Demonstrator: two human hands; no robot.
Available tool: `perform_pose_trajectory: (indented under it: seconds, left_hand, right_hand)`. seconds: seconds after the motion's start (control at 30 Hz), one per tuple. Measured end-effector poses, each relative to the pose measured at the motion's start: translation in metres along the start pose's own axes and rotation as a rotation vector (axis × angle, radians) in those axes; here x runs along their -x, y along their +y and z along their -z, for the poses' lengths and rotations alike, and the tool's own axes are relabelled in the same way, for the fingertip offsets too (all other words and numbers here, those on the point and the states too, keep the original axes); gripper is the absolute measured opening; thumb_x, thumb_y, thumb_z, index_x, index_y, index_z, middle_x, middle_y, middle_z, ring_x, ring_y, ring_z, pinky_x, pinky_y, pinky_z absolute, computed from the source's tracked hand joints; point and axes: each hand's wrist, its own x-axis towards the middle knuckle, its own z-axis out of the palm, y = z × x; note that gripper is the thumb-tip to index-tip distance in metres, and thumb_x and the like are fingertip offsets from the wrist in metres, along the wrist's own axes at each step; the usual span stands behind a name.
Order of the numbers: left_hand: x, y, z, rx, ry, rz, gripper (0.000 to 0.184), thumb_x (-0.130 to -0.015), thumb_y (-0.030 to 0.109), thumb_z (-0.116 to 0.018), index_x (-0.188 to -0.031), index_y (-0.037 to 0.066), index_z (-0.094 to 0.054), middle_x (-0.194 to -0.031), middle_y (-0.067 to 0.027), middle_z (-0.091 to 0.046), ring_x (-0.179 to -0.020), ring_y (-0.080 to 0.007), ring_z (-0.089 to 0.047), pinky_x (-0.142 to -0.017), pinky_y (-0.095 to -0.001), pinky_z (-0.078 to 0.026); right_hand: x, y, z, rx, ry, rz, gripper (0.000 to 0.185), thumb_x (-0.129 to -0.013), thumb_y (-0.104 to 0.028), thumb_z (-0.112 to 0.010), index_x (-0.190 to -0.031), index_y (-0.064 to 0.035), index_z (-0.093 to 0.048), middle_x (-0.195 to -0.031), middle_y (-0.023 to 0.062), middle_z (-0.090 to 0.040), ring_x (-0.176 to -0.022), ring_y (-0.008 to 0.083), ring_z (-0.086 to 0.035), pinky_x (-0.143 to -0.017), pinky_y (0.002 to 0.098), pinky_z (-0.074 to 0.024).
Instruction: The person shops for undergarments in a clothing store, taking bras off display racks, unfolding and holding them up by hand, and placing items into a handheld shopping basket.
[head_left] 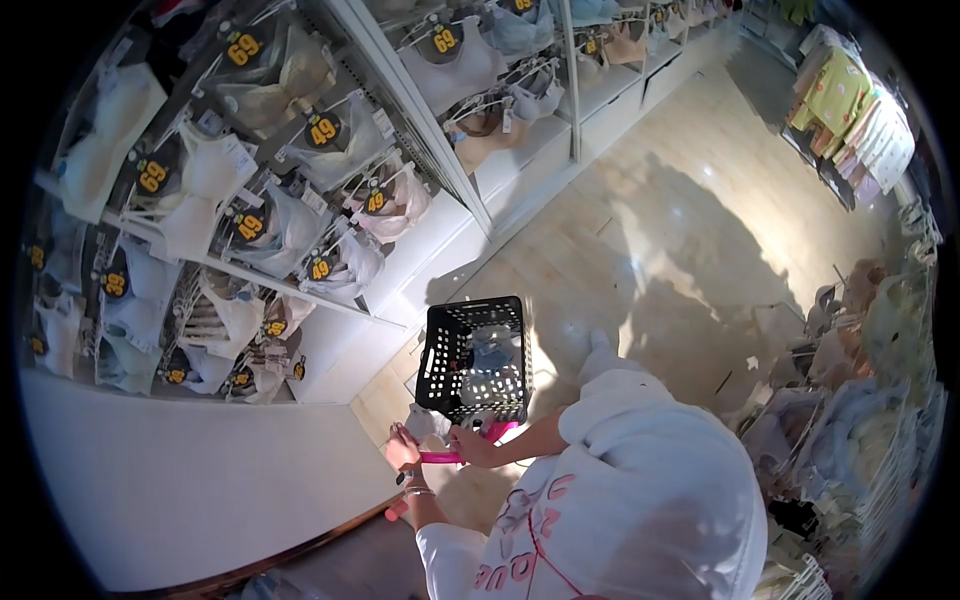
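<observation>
A black shopping basket with perforated walls stands on the floor in front of me. Inside it lie bluish-grey, partly clear-looking items; I cannot make out their kind. A pink handle spans the gap between my hands at the basket's near end. My left hand, with a watch and bracelets at the wrist, is closed at one end of that handle. Around its other end my right hand is closed, fingers partly hidden. A pale grey garment, seemingly a bra, hangs between my hands and the basket.
Wall racks to the left carry bras on hangers with round price tags. A white counter curves along the lower left. More bras hang at the right, and a clothing rack stands farther off. Tiled floor stretches ahead.
</observation>
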Motion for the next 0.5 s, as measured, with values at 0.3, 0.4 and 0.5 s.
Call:
perform_pose_trajectory:
  seconds: [0.3, 0.4, 0.5]
  left_hand:
    - [-0.088, 0.052, -0.03, -0.059, -0.111, -0.206, 0.034, -0.096, 0.031, -0.037, -0.083, 0.008, -0.059, -0.054, -0.0091, -0.059, -0.056, -0.0314, -0.061, -0.053, -0.0436, -0.047]
    - [-0.118, 0.074, -0.04, -0.066, -0.187, -0.213, 0.037, -0.096, 0.033, -0.035, -0.079, 0.009, -0.056, -0.052, -0.0074, -0.058, -0.056, -0.0301, -0.061, -0.055, -0.044, -0.047]
    - [-0.141, 0.111, -0.045, -0.11, -0.207, -0.301, 0.039, -0.097, 0.036, -0.033, -0.079, 0.009, -0.056, -0.052, -0.0069, -0.058, -0.056, -0.0294, -0.061, -0.056, -0.0433, -0.047]
  right_hand:
    - [-0.051, -0.033, 0.051, 0.003, 0.273, 0.147, 0.012, -0.085, -0.002, -0.046, -0.097, -0.0014, -0.046, -0.076, 0.0134, -0.049, -0.069, 0.0224, -0.054, -0.059, 0.0392, -0.0422]
    - [-0.078, -0.026, 0.072, -0.068, 0.193, -0.01, 0.012, -0.086, -0.003, -0.042, -0.098, 0.0, -0.044, -0.078, 0.0145, -0.051, -0.069, 0.023, -0.055, -0.057, 0.0385, -0.0444]
    - [-0.108, -0.014, 0.083, -0.056, 0.28, 0.014, 0.01, -0.087, -0.003, -0.038, -0.095, 0.0023, -0.042, -0.074, 0.0138, -0.05, -0.059, 0.0227, -0.055, -0.05, 0.0359, -0.0474]
